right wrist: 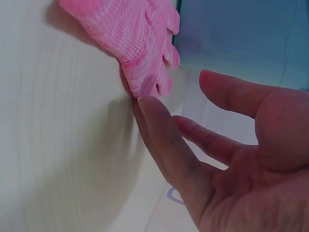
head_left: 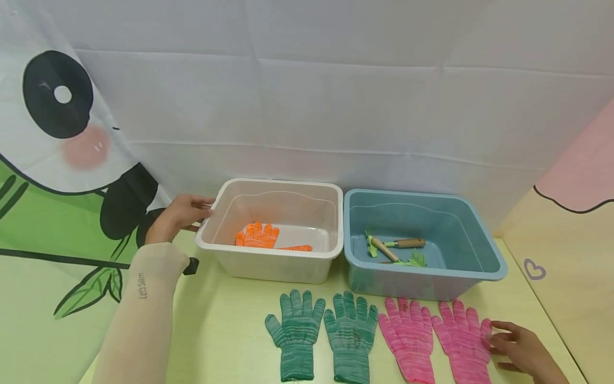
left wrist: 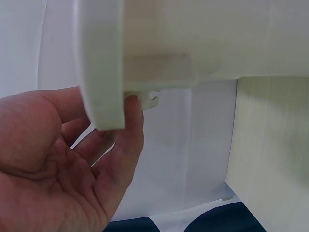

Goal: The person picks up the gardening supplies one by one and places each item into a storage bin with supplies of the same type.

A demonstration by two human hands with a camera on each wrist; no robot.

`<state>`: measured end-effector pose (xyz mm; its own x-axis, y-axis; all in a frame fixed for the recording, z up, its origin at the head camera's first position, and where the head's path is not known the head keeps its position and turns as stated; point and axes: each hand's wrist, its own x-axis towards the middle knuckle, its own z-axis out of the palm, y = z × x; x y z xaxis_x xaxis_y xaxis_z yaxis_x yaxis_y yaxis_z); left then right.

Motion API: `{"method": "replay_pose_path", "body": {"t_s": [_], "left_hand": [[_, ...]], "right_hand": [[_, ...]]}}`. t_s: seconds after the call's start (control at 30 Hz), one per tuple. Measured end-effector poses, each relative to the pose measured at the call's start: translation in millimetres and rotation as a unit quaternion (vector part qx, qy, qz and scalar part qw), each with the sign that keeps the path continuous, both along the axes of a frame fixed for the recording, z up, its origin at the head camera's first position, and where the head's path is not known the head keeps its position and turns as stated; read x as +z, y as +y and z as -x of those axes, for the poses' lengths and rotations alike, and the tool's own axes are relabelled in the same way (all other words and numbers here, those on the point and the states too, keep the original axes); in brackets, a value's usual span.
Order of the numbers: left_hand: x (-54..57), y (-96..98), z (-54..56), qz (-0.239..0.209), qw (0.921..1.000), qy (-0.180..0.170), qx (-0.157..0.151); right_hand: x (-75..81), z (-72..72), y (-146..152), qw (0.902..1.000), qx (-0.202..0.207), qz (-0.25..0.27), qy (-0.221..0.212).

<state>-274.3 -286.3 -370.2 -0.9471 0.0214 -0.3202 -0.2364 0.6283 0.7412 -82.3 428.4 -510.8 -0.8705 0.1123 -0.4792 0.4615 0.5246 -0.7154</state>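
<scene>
Right grip (head_left: 520, 349): wide, with fingers loosely extended and nothing held; right up at the outer edge of the right pink glove, with fingertip contact hard to tell.
Right pink glove (head_left: 462, 341): flat on the table (head_left: 230, 330), immediately left of that grip, with fingers toward the blue tub (head_left: 422, 282).
Left pink glove (head_left: 408, 341): flat, between the other pink one and the green gloves (head_left: 295, 336).
Green gloves: flat, side by side, well left of the right grip.
Left grip (head_left: 178, 216): narrow, holding the left rim of the white tub (head_left: 273, 266), with fingers curled around and beneath.
White tub: upright, with an orange glove (head_left: 258, 236) inside, apart from the left grip.
Blue tub: upright, just right of the white one, with wooden-handled tools (head_left: 410, 243) inside.
Cloth backdrop (head_left: 336, 106): behind both tubs, pale and creased.
</scene>
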Motion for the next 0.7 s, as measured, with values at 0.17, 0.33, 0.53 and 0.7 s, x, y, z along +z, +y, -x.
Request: {"method": "replay_pose_path", "body": {"t_s": [0.17, 0.33, 0.53, 0.7], "left_hand": [[-1.1, -0.5, -0.6, 0.005, 1.0, -0.001, 0.001], [-2.6, -2.1, -1.5, 0.013, 0.9999, 0.003, 0.001], [-3.4, -1.5, -2.4, 0.006, 1.0, 0.002, 0.002], [-3.1, -0.8, -2.7, 0.003, 1.0, 0.003, 0.003]], "right_hand": [[-3.8, 1.9, 0, 0.9999, 0.001, -0.004, -0.012], [-9.7, 5.5, -5, 0.9999, 0.01, -0.007, -0.005], [-17.5, 10.2, -15, 0.9975, 0.025, -0.063, 0.021], [-19.1, 9.6, -21, 0.9946, 0.035, -0.089, 0.042]]}}
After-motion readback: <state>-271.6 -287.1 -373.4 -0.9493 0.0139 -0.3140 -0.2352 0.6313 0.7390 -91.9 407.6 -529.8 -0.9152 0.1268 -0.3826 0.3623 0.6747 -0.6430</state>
